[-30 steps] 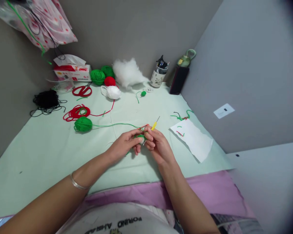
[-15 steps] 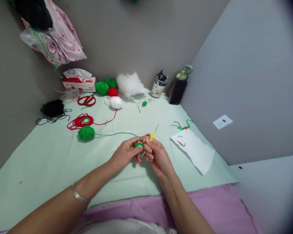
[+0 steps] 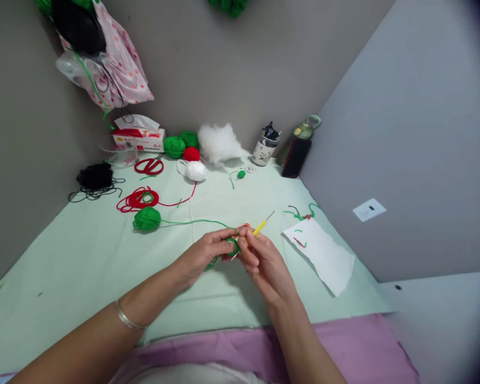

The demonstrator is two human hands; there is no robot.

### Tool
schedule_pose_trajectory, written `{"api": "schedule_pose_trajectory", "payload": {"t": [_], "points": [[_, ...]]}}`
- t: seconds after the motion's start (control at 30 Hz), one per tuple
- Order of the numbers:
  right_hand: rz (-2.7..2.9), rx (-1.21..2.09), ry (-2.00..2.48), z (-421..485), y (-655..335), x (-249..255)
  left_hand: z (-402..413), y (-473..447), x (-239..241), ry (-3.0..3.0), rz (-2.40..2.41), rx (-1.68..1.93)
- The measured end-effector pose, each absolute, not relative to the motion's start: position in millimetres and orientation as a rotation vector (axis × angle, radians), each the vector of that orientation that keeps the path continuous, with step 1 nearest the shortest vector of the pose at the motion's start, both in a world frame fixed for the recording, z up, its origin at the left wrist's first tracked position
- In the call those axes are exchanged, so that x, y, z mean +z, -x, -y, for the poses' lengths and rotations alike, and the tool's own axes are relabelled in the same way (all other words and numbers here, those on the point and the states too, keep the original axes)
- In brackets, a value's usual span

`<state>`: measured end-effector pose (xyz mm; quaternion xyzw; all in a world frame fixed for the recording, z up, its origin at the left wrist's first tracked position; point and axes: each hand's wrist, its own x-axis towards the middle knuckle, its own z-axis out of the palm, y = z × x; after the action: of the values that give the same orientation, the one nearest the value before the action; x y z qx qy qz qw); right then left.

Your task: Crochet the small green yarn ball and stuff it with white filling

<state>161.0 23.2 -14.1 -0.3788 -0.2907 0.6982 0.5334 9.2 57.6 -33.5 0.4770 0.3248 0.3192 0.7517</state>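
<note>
Crochet piece pinched by left fingers, hook in right fingers

No legible text.
Red print on the tissue box and marks on the jar are too small to read.

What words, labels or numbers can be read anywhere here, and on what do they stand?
Nothing reads clearly.
Tissue box: red print, too blurred to read.
Jar: dark marks, too small.
White label on the wall: one dark mark, unreadable.
The yellow crochet hook in the right hand and the green piece in the left hand show no text.
</note>
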Motion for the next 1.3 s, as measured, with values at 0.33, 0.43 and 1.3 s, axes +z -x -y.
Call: {"api": "schedule_pose_trajectory", "payload": {"t": [0.33,0.43,1.3], "points": [[0.956,1.311,0.898,12.4,-158.6,-3.1,-35.1,-3.4,-7.8,-0.737,-0.45,0.658],[1.181,1.208,0.863,20.1,-163.6,-6.4,-34.0,4.7,-5.2,-0.686,-0.326,0.545],[0.861,1.45,0.92,10.2,-184.0,-3.2,-79.9,62.5,12.6,-1.635,-1.08,0.861]]}}
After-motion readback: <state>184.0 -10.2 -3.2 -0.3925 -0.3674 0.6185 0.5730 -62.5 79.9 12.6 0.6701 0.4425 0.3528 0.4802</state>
